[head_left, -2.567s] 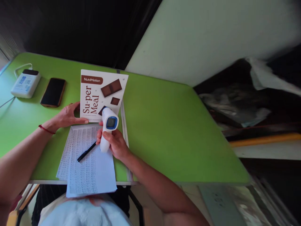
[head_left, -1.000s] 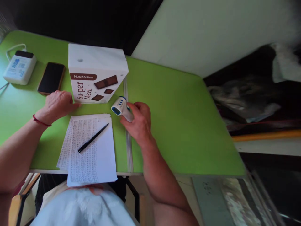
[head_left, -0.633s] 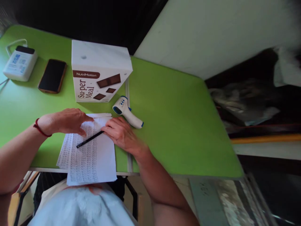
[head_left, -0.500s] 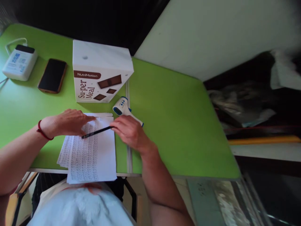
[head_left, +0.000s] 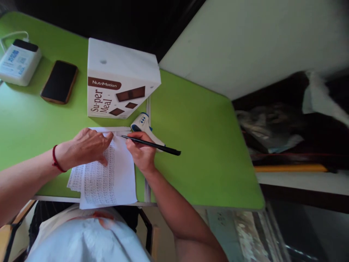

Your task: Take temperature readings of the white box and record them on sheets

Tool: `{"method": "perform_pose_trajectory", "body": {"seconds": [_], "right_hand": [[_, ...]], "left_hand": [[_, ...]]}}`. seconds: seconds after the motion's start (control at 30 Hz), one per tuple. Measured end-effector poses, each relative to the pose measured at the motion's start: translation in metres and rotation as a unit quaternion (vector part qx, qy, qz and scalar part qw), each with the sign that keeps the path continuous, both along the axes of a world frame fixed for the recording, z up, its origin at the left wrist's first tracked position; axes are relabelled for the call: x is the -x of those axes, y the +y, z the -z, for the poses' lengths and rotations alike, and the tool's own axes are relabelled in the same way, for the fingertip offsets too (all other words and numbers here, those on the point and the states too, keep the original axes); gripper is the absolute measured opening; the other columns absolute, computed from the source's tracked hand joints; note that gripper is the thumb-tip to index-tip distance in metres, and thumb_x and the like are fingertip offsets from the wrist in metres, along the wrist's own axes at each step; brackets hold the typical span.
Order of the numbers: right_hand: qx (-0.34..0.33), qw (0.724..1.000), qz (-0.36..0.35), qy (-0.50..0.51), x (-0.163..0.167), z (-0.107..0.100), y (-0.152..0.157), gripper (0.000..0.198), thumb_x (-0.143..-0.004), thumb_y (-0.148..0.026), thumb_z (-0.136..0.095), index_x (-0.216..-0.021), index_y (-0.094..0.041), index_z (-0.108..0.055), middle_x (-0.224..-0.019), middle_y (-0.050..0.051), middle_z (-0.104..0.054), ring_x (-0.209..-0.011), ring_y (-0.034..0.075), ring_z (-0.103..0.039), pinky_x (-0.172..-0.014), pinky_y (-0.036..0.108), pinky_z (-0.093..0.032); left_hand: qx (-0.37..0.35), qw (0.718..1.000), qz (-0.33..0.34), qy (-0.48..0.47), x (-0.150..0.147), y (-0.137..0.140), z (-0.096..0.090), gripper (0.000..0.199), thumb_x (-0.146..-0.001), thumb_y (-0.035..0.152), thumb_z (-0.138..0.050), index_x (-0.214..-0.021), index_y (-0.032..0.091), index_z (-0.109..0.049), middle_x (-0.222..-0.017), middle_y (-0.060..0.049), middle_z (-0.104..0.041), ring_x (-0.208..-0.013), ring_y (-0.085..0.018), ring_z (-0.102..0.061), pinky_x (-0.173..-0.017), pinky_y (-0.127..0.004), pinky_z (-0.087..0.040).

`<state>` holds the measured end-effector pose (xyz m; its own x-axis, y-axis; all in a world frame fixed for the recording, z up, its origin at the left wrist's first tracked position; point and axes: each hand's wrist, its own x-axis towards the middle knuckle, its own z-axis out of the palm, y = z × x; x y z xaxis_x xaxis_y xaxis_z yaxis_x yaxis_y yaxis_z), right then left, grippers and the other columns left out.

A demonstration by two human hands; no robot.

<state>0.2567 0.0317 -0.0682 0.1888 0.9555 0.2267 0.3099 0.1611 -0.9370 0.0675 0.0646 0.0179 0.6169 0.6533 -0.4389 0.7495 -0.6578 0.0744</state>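
Observation:
Between the thumb and fingers of my right hand (head_left: 142,151) is a black pen (head_left: 163,147). Its tip points left, close to the top of the written columns, and its rear end sticks out to the right. My left hand (head_left: 89,145) lies on the upper left of the paper sheets (head_left: 124,174), thumb and fingers apart. The stacked sheets carry dense columns of small characters on their left part; the right part is blank. Their lower end hangs over the table's near edge. A white and blue infrared thermometer (head_left: 140,123) lies just beyond my right hand, which partly hides its handle.
A white NutriMotion box (head_left: 122,76) stands behind the papers on the green table (head_left: 201,145). To its left lie a dark phone (head_left: 60,82) and a white adapter with a cable (head_left: 20,63). A white wall (head_left: 259,40) rises behind; bags (head_left: 272,123) fill a dark shelf at right.
My right hand has turned the pen round, so its tip now points at the page and its rear points right. My left hand has shifted slightly right on the sheets. The view has moved a little.

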Motion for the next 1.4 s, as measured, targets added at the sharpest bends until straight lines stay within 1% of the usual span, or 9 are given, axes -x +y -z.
{"method": "perform_pose_trajectory", "body": {"seconds": [0.07, 0.13, 0.27, 0.37, 0.53, 0.67, 0.87, 1.13, 1.4], "right_hand": [[-0.004, 1.0, 0.013, -0.011, 0.0, 0.0019, 0.0019, 0.018, -0.081, -0.041, -0.066, -0.083, -0.023, -0.063, -0.068, -0.001, -0.067, -0.057, 0.014, -0.059, -0.056, 0.029, -0.053], [-0.005, 0.999, 0.012, -0.052, -0.0001, 0.0015, 0.003, 0.018, -0.082, -0.04, -0.065, -0.076, -0.024, -0.06, -0.063, -0.003, -0.063, -0.055, 0.014, -0.056, -0.056, 0.029, -0.052], [-0.028, 0.992, -0.017, -0.119, 0.0, -0.0016, 0.0043, 0.022, -0.085, -0.039, -0.06, -0.069, -0.024, -0.058, -0.059, -0.003, -0.06, -0.055, 0.013, -0.053, -0.057, 0.029, -0.05], [-0.045, 0.992, -0.032, -0.117, 0.0007, -0.001, 0.0051, 0.023, -0.087, -0.04, -0.058, -0.071, -0.024, -0.058, -0.061, -0.003, -0.06, -0.056, 0.013, -0.053, -0.058, 0.029, -0.05], [-0.033, 0.99, -0.037, -0.129, 0.0014, 0.0024, 0.0057, 0.025, -0.089, -0.041, -0.058, -0.071, -0.025, -0.056, -0.061, -0.003, -0.059, -0.057, 0.014, -0.053, -0.059, 0.03, -0.05], [-0.045, 0.99, -0.047, -0.126, 0.0012, 0.0021, 0.006, 0.025, -0.089, -0.042, -0.059, -0.071, -0.025, -0.056, -0.061, -0.003, -0.058, -0.057, 0.014, -0.053, -0.059, 0.03, -0.05], [-0.023, 0.988, -0.047, -0.145, 0.0005, 0.0011, 0.0059, 0.025, -0.089, -0.042, -0.058, -0.071, -0.025, -0.055, -0.062, -0.003, -0.059, -0.058, 0.014, -0.053, -0.06, 0.029, -0.05], [-0.038, 0.987, -0.047, -0.151, 0.0013, 0.0007, 0.0063, 0.023, -0.088, -0.038, -0.057, -0.07, -0.025, -0.053, -0.061, -0.003, -0.057, -0.057, 0.014, -0.051, -0.059, 0.028, -0.048], [-0.029, 0.986, -0.055, -0.156, -0.0012, 0.0022, 0.0061, 0.027, -0.091, -0.043, -0.057, -0.07, -0.025, -0.054, -0.062, -0.003, -0.058, -0.057, 0.014, -0.053, -0.06, 0.029, -0.05]], "left_hand": [[0.003, 1.0, 0.001, 0.0, -0.0002, 0.0009, 0.0005, 0.072, -0.085, 0.054, -0.082, -0.135, 0.011, -0.055, -0.091, -0.019, -0.078, -0.097, -0.041, -0.076, -0.073, -0.038, -0.052], [0.011, 1.0, 0.01, 0.003, -0.0005, 0.0009, -0.0002, 0.069, -0.086, 0.051, -0.082, -0.136, 0.011, -0.055, -0.092, -0.018, -0.078, -0.098, -0.04, -0.076, -0.075, -0.038, -0.052], [0.027, 0.999, 0.032, 0.009, -0.0014, -0.0013, -0.0019, 0.065, -0.092, 0.043, -0.077, -0.142, 0.01, -0.053, -0.091, -0.018, -0.078, -0.097, -0.039, -0.076, -0.076, -0.038, -0.052], [0.03, 0.999, 0.034, 0.005, -0.0014, -0.0016, -0.0006, 0.07, -0.093, 0.043, -0.076, -0.148, 0.01, -0.049, -0.093, -0.018, -0.078, -0.097, -0.039, -0.076, -0.075, -0.039, -0.052], [0.036, 0.999, 0.038, 0.008, -0.001, 0.0001, 0.0021, 0.072, -0.094, 0.042, -0.075, -0.151, 0.01, -0.046, -0.096, -0.019, -0.078, -0.099, -0.039, -0.076, -0.076, -0.039, -0.052], [0.032, 0.999, 0.039, 0.002, 0.0, -0.0002, 0.0034, 0.073, -0.094, 0.042, -0.074, -0.152, 0.01, -0.045, -0.096, -0.019, -0.078, -0.1, -0.039, -0.075, -0.076, -0.038, -0.051], [0.032, 0.999, 0.039, 0.002, 0.0019, -0.0011, 0.0056, 0.072, -0.094, 0.043, -0.073, -0.153, 0.012, -0.044, -0.099, -0.019, -0.078, -0.102, -0.038, -0.075, -0.076, -0.037, -0.051], [0.037, 0.999, 0.04, 0.002, 0.0005, -0.0012, 0.0027, 0.076, -0.094, 0.041, -0.074, -0.155, 0.009, -0.041, -0.099, -0.02, -0.078, -0.102, -0.039, -0.075, -0.077, -0.037, -0.051], [0.033, 0.999, 0.04, 0.009, 0.0, -0.0006, 0.0017, 0.074, -0.094, 0.043, -0.073, -0.154, 0.011, -0.042, -0.097, -0.018, -0.079, -0.1, -0.038, -0.076, -0.074, -0.036, -0.05]]}}
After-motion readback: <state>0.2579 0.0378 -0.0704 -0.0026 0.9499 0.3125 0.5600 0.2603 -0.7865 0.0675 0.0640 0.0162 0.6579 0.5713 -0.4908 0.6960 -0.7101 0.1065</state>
